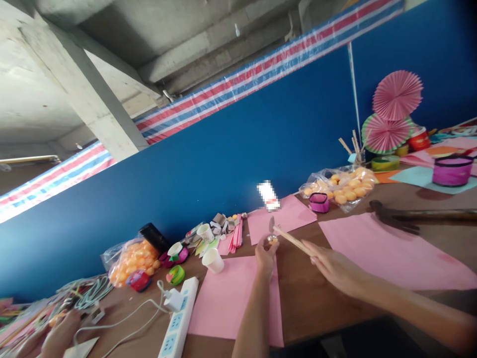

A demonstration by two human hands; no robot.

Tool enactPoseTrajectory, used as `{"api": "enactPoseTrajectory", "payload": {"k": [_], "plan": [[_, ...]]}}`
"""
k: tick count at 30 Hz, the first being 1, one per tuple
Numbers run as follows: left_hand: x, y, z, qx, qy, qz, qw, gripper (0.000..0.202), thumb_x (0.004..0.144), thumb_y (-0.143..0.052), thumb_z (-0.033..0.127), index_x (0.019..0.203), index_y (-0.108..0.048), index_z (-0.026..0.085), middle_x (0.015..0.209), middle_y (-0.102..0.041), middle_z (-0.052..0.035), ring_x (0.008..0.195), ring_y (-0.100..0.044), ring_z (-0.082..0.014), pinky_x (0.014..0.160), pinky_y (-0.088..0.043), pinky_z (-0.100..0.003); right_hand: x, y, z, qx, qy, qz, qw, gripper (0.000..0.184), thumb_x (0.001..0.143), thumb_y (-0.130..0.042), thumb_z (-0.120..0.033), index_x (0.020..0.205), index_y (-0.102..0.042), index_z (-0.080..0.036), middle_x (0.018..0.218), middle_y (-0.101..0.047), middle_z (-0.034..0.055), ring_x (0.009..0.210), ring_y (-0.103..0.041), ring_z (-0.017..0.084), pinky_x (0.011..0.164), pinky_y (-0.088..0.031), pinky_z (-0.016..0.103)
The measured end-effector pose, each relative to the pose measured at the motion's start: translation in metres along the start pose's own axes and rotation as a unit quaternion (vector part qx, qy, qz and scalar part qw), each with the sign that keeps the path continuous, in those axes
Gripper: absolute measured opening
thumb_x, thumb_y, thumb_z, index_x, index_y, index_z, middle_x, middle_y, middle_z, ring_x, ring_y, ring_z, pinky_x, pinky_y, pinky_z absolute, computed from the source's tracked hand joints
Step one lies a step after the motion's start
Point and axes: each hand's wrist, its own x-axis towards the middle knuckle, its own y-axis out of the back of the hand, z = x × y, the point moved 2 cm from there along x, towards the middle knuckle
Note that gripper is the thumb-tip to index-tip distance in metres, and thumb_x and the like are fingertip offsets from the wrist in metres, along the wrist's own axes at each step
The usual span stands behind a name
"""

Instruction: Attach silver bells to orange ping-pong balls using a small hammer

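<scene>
My left hand is closed around a small roundish piece, shiny silver on top with orange showing below. Its exact kind is too small to tell. In my right hand is a small hammer with a pale wooden handle. Its grey head hangs just above and beside the silver piece; whether they touch cannot be told. Beneath my left hand and forearm lies a pink paper sheet. Behind both hands is another pink sheet.
A power strip with a plugged charger and white paper cups stand left. Bags of orange balls lie on either side. A larger hammer rests right, above a pink sheet. Another person's hands work lower left.
</scene>
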Motion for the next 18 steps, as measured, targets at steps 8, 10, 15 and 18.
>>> {"api": "enactPoseTrajectory", "payload": {"k": [8, 10, 15, 18], "plan": [[0.000, -0.001, -0.001, -0.005, -0.005, 0.011, 1.000, 0.042, 0.055, -0.075, 0.019, 0.095, -0.065, 0.015, 0.084, -0.068, -0.0075, 0.072, -0.063, -0.0164, 0.070, -0.048, -0.029, -0.001, -0.002, 0.003, -0.008, -0.015, -0.001, 1.000, 0.045, 0.085, -0.029, -0.021, 0.129, -0.040, -0.014, 0.107, -0.064, 0.0120, 0.089, -0.063, 0.023, 0.077, -0.048, 0.035], [-0.001, -0.001, 0.001, -0.006, -0.009, 0.012, 1.000, 0.042, 0.054, -0.076, 0.019, 0.095, -0.066, 0.015, 0.083, -0.069, -0.0072, 0.072, -0.063, -0.0168, 0.070, -0.049, -0.029, -0.001, -0.001, 0.000, -0.007, -0.009, -0.011, 1.000, 0.044, 0.085, -0.031, -0.021, 0.127, -0.043, -0.015, 0.108, -0.064, 0.0114, 0.091, -0.063, 0.023, 0.077, -0.048, 0.034], [-0.003, -0.003, 0.007, -0.006, -0.030, 0.037, 0.999, 0.042, 0.050, -0.077, 0.020, 0.091, -0.068, 0.019, 0.078, -0.070, -0.0042, 0.077, -0.065, -0.0209, 0.072, -0.049, -0.032, 0.001, 0.007, -0.008, -0.002, -0.015, 0.013, 1.000, 0.044, 0.085, -0.029, -0.021, 0.127, -0.042, -0.016, 0.102, -0.066, 0.0102, 0.085, -0.064, 0.021, 0.073, -0.049, 0.032], [-0.004, -0.007, 0.011, 0.005, -0.042, 0.074, 0.996, 0.037, 0.050, -0.076, 0.019, 0.085, -0.069, 0.030, 0.068, -0.069, 0.0030, 0.080, -0.065, -0.0229, 0.070, -0.050, -0.033, 0.001, 0.007, -0.007, -0.006, -0.018, 0.014, 1.000, 0.044, 0.085, -0.030, -0.022, 0.127, -0.041, -0.016, 0.103, -0.066, 0.0106, 0.086, -0.064, 0.022, 0.073, -0.050, 0.033]]}}
